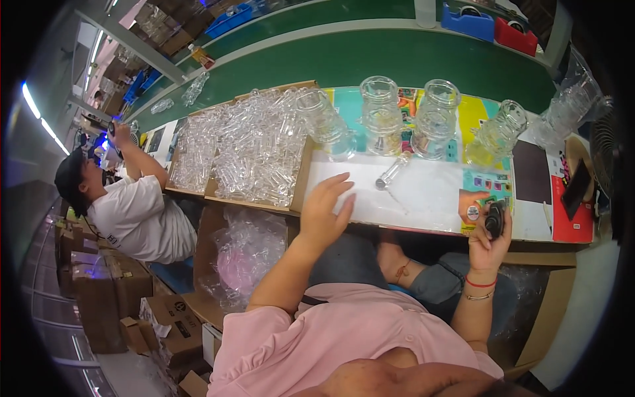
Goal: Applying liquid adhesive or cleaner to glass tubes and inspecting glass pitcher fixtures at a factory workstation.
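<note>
Around you a workshop is spreading out, with tube lights (30,100) glowing at far left and cardboard cartons (104,298) piling up on the floor below them. Ahead of you a long green bench (291,58) is running across the back. Your worktable (533,229) is sitting in front of it, coloured printed sheets and a white sheet (423,195) covering much of its top.

To your left a co-worker in a white shirt (142,225) is sitting at the same row, arms raised. Between you, two open cartons of clear pieces (258,142) are taking up the table, their near wall bordering your space. Below, another open carton is holding crumpled clear plastic (245,255). A fan (603,135) is standing at the right edge.

Four clear vessels are lining the back of your space: two standing upright (380,119), the outer two tilting. Blue (467,25) and red (515,38) tape dispensers are resting behind.

Your left hand (325,210) is hovering beside the carton wall, thumb and fingers apart, gripping nothing visible. Your right hand (488,246) is curling around a black handheld tool (494,220) at the table's front edge. A clear tube (395,170) is lying on the white sheet, just before the upright vessels.
</note>
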Available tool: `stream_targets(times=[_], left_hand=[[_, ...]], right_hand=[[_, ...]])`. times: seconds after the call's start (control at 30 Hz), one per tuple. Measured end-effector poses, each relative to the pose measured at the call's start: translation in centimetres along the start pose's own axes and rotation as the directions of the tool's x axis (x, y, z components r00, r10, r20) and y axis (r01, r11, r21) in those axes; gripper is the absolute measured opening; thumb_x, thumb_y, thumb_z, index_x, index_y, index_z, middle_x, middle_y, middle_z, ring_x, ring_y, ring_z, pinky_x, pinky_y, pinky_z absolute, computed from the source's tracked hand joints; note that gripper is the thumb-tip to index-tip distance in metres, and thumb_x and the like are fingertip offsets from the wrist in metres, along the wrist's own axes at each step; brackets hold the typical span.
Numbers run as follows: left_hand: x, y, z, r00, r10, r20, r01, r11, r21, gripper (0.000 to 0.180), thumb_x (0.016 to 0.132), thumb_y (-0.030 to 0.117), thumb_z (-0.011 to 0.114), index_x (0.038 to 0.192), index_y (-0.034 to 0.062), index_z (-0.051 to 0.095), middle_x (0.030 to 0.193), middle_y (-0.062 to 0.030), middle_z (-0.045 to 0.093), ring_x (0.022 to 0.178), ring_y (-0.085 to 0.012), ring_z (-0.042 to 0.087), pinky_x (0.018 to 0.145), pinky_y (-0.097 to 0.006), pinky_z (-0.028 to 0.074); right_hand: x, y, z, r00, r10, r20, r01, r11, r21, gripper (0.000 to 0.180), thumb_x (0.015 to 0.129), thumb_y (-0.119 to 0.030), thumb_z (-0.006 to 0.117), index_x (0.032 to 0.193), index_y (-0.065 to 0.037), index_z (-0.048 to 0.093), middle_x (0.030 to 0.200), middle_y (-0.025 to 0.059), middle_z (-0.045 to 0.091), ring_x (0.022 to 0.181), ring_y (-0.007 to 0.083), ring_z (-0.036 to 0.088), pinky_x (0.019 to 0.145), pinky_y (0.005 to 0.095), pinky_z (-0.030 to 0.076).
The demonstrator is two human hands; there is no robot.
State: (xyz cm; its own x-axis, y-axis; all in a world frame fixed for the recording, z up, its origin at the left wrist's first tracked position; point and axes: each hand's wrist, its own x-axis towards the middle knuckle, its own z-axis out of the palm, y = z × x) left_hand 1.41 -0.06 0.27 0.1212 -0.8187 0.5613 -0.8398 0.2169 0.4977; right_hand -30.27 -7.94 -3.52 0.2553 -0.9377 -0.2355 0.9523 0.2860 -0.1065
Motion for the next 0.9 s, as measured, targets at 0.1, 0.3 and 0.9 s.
stream_targets(times=[0.1, 0.3, 0.9], left_hand=[[1.0, -2.0, -2.6, 0.990, -0.093, -0.105, 0.106, 0.986, 0.127, 0.024, 0.074, 0.009, 0.065, 0.096, 0.0031, 0.058, 0.094, -0.0143, 0.057, 0.086, -0.0311, 0.054, 0.074, -0.038, 0.045], [5.7, -7.5, -5.6, 0.966, -0.246, -0.076, 0.256, 0.890, 0.377, 0.030, 0.076, 0.019, 0.064, 0.099, 0.0007, 0.057, 0.093, -0.0173, 0.057, 0.089, -0.0357, 0.053, 0.076, -0.041, 0.045], [0.2, 2.4, -4.9, 0.908, -0.413, -0.067, 0.228, 0.622, -0.749, 0.028, 0.083, 0.002, 0.059, 0.110, -0.0011, 0.054, 0.098, -0.0074, 0.057, 0.080, -0.0129, 0.057, 0.072, -0.026, 0.050]], right_hand=[[0.4, 0.6, 0.2, 1.000, 0.017, -0.006, -0.017, 1.000, -0.015, 0.033, 0.090, -0.024, 0.048, 0.102, 0.006, 0.046, 0.090, 0.0192, 0.054, 0.049, 0.0094, 0.038, 0.029, 0.0146, 0.028], [0.9, 2.1, 0.5, 0.996, 0.060, -0.067, -0.064, 0.997, -0.048, 0.031, 0.089, -0.026, 0.051, 0.101, 0.002, 0.048, 0.088, 0.0172, 0.052, 0.047, 0.0083, 0.037, 0.029, 0.0140, 0.028], [-0.7, 1.5, 2.4, 0.996, 0.052, -0.073, -0.058, 0.994, -0.096, 0.038, 0.089, -0.031, 0.050, 0.096, 0.006, 0.049, 0.084, 0.0155, 0.054, 0.044, 0.0074, 0.038, 0.027, 0.0123, 0.027]])
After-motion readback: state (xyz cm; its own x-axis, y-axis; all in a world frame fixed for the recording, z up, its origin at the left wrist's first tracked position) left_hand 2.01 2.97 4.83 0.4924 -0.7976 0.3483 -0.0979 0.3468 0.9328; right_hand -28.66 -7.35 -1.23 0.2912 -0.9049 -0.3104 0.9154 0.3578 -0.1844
